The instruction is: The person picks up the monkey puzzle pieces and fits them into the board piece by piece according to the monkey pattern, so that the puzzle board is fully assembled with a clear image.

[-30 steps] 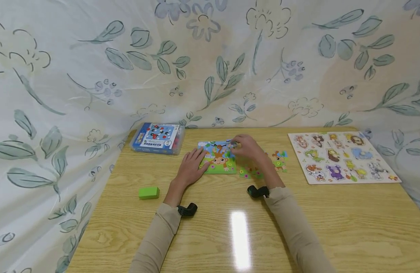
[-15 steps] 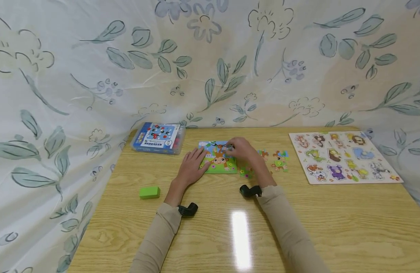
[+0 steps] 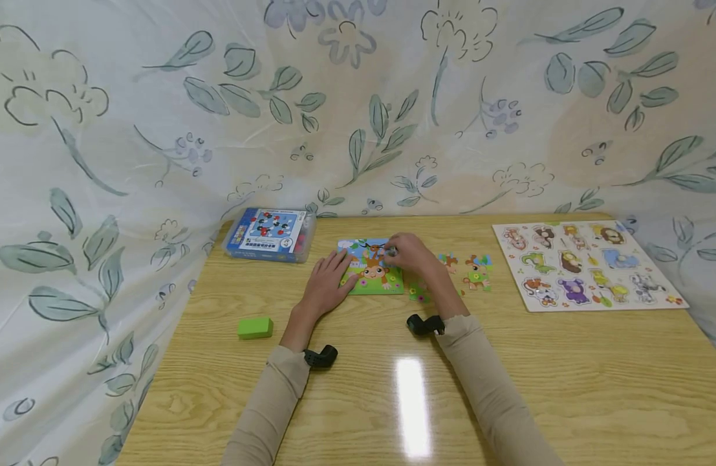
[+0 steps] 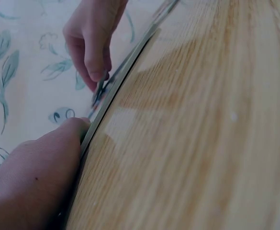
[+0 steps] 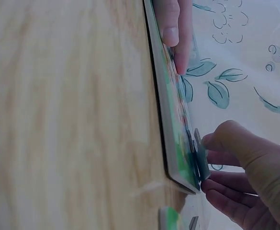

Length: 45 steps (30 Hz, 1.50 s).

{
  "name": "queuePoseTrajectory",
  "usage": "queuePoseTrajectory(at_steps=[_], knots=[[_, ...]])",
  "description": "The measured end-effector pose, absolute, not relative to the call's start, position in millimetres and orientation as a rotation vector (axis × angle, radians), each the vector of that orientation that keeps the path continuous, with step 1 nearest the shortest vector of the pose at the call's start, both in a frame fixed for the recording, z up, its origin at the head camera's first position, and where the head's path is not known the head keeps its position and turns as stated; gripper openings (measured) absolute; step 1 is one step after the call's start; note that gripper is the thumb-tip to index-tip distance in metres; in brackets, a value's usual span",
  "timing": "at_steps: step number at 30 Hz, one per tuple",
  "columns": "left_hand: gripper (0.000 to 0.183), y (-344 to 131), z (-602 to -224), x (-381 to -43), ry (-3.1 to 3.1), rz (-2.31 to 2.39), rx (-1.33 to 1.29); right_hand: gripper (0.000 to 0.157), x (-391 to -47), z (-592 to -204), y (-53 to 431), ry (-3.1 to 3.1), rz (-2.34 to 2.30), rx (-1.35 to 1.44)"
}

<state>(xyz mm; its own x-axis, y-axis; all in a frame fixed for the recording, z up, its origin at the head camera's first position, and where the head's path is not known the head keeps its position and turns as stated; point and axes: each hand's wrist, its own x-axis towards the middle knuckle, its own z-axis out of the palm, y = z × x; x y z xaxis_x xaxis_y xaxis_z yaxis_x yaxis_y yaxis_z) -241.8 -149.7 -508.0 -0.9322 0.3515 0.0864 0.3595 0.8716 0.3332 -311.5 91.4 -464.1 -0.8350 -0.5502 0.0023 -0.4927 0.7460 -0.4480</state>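
Observation:
A monkey jigsaw puzzle (image 3: 373, 285) in a flat board lies on the table in front of me. My left hand (image 3: 327, 283) rests on its left side, fingers extended over the picture. Above the puzzle's upper right part is my right hand (image 3: 414, 254). In the right wrist view, its thumb and fingers pinch a thin puzzle piece (image 5: 201, 155), tilted up at the board's surface. The face of that piece is mostly hidden. Loose puzzle pieces (image 3: 477, 272) lie right of the board, some partly covered by my right forearm.
A clear plastic case (image 3: 268, 234) with a blue label stands at the back left. A green block (image 3: 255, 328) lies left of my left forearm. An animal peg puzzle board (image 3: 585, 266) occupies the right side. A floral cloth (image 3: 358, 129) hangs behind the table.
My right hand has moved left from the puzzle's upper right corner to over its picture, then stayed nearly still. More loose pieces now show beside it. The left hand keeps its place.

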Motion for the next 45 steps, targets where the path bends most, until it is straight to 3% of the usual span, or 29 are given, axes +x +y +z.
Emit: queuePoseTrajectory(at_steps=[21,35,45], knots=[[0.07,-150,-512,-240,-3.044,-0.588,-0.511,0.03,-307,-472,88,2.845,-0.569,-0.883],[0.061,-151,-511,-243,-2.961,-0.572,-0.563,0.026,-305,-466,88,2.883,-0.564,-0.896],[0.054,-151,-512,-242,-2.941,-0.549,-0.6,0.037,-304,-472,88,2.904,-0.449,-0.839]])
